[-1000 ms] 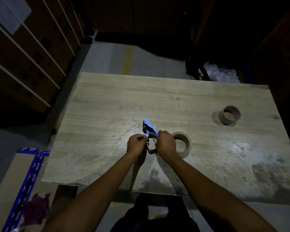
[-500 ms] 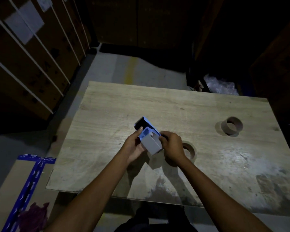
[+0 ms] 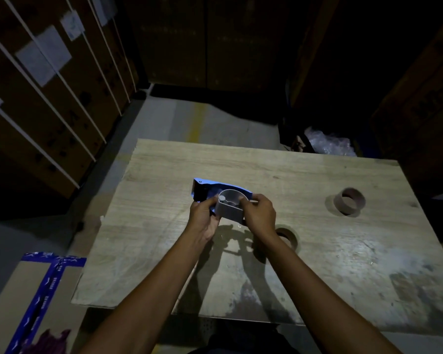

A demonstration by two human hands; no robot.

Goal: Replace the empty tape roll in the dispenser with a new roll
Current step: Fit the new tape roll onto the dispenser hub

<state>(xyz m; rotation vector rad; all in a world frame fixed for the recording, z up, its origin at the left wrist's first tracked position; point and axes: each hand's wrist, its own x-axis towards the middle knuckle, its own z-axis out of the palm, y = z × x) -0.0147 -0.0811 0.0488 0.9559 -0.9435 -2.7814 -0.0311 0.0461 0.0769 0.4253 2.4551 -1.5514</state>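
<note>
One dispenser is in hand, raised just above the tabletop near its middle. My left hand has its grip closed on the dispenser's near-left side; my right hand has its grip closed on the right end, thumb and fingers pinching near the grey curved guard. The toothed cutter end points to the far left.

Progress, as I judge it:
- The hub inside the guard appears bare; no roll sits in the dispenser. Removal of the spent roll therefore looks complete.
- Loading of a new roll is not yet done. Seating it on the hub and threading the tape toward the cutter also remain.

Count of items:
- Dispenser: one, held in both hands.
- Rolls on the tabletop: two. The near roll lies flat just right of my right wrist, partly hidden by it. The far roll stands well apart at the right side.
- In this dim light I cannot tell with certainty which is the spent core and which the new roll; the far one looks thin-walled, like a bare core.
</note>
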